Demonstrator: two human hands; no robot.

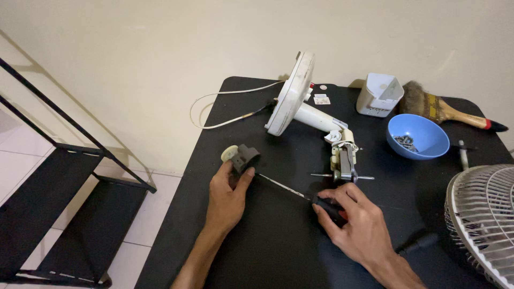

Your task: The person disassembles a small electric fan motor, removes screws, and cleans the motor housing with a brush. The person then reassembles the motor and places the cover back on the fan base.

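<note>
Left hand (227,195) pinches a small dark plastic part (246,157) with a cream knob (229,153) on its far side; thumb and fingers are pressed onto it and hold it down on the black table (267,251), near the left edge. Right hand (356,225) is wrapped tight around the dark handle of a screwdriver (292,190). The shaft runs up and left, and the tip meets the part's lower right side. Exact contact point is too small to tell.

To do this step well, my judgement: keep the shaft in line with the screw, not slanted, press in first, then turn. The left hand should brace the part flat so it does not spin or skid off the near edge. Keep the thumb out of the tip's path in case it slips.

Around them: a white fan stand (292,96) lies on its side at the back, its cord (225,107) trailing off the table. The bare motor assembly (345,160) lies just past the right hand. A blue bowl (423,140) holds screws. A white plastic cover (379,94) and a brush (444,109) lie by the wall, and a fan grille (484,214) sits at the right edge. A black shelf (69,203) stands on the floor to the left.
</note>
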